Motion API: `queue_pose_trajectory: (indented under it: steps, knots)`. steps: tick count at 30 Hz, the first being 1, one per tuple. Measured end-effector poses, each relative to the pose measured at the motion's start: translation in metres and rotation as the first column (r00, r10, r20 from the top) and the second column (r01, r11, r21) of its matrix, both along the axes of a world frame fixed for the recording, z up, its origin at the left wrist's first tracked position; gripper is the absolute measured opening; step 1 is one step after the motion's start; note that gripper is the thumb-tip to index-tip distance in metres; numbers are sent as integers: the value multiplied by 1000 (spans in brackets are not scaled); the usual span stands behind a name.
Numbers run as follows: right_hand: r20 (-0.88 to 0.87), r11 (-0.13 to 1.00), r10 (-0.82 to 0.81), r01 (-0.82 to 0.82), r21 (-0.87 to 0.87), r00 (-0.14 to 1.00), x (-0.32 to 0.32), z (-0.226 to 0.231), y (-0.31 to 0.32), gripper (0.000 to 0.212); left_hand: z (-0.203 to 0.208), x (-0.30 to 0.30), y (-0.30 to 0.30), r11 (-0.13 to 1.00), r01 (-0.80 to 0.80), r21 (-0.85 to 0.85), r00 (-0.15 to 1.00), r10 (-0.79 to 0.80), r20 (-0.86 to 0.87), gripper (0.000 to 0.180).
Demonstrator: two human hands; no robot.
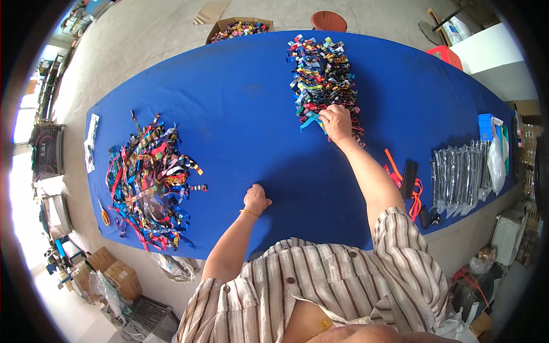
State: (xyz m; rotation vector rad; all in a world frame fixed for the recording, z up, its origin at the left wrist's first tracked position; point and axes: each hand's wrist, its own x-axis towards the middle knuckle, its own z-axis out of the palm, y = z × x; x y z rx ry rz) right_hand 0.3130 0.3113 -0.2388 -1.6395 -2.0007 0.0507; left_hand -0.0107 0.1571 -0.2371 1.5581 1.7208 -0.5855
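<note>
My right hand (336,121) is at the near end of a long double row of folded, multicoloured fabric straps (324,74). Its thumb and fingers pinch a light blue strap (310,121), whose tail sticks out to the left. On the bare blue cloth, left of the row, rests my left hand (257,199), fingers curled under and thumb out to the side; nothing shows in it. Farther left lies a loose, tangled heap of patterned straps (151,180), apart from both hands.
Scissors (104,217) with yellow handles lie by the heap. On the right are a black phone (409,178), an orange-red cord (417,197), clear-wrapped dark packets (460,174) and a blue bin (486,126). Beyond the table stand a strap-filled carton (240,28) and a red stool (329,22).
</note>
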Motion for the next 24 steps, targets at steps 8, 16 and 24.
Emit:
queue_pose_trajectory:
  steps: [8, 16, 24]
  knots:
    - [144, 997, 76, -74, -20, 987, 0, -2, 3, 15, 5, 3, 2, 999, -20, -25, 1000, 20, -13, 66]
    - [118, 998, 55, -51, -35, 992, -6, 3, 7, 14, 2, 3, 2, 999, -24, -31, 1000, 24, -3, 66]
    - [118, 998, 2, 5, -58, 993, -10, 1, 15, 17, 5, 3, 1, 1000, -21, -22, 1000, 21, -10, 66]
